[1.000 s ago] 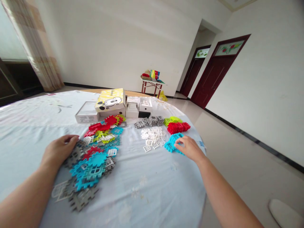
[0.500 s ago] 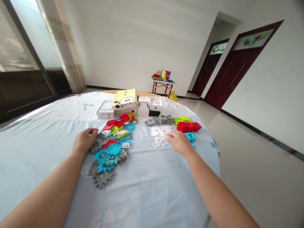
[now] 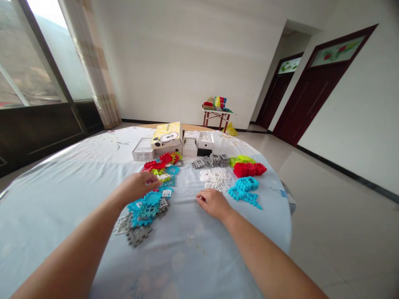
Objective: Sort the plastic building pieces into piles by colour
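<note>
My left hand reaches over the mixed pile of plastic building pieces, its fingers curled near white window-frame pieces. Whatever those fingers hold, if anything, I cannot make out. In the pile lie toothed blue pieces, red pieces and grey pieces. My right hand is just in front of the heap of white window-frame pieces. Its fingers are closed, and their contents are hidden. To its right lies a group of blue toothed pieces.
Sorted grey pieces, lime green pieces and red pieces lie farther back. Behind are a yellow-and-white cartoon box and white boxes. A cloth covers the round table.
My left hand has moved right, across the mixed pile. My right hand has come left and closer, away from the white pieces, uncovering the blue group. The view has shifted slightly.
</note>
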The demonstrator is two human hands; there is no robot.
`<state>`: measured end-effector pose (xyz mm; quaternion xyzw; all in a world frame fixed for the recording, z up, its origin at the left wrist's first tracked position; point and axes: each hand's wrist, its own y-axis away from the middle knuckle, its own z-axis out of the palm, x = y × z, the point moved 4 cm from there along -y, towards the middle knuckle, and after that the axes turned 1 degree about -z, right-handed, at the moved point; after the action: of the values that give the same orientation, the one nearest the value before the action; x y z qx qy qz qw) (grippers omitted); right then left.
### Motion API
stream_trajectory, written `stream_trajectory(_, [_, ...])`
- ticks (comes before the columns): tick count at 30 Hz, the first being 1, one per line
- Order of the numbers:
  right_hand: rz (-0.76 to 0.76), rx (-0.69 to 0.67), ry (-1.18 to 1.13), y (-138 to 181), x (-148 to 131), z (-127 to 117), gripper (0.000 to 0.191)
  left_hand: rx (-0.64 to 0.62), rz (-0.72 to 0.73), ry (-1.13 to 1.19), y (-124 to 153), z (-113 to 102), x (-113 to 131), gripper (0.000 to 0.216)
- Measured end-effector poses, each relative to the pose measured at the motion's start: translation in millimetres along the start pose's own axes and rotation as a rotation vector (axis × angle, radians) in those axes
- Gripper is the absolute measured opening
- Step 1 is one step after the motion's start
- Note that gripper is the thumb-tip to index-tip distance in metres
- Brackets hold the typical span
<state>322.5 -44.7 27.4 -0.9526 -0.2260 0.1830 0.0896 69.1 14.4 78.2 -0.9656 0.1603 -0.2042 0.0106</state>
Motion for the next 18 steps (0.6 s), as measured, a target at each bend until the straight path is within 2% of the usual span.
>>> stream_trajectory(6, [0.001,-0.034,-0.037,-1.3,4.7,5.4,0.020,-0.217,-0.002,-0.242,6.1,17.7,8.7,0.054])
stream_trajectory(10, [-0.007,-0.052,-0.060,-1.6,6.7,7.6,0.021,-0.268,-0.038,-0.260,6.4,21.8,4.9,0.054])
stream_trajectory(18, [-0.008,-0.071,-0.113,-1.3,7.4,7.4,0.021,-0.311,0.002,-0.155,6.0,22.6,4.8,0.039])
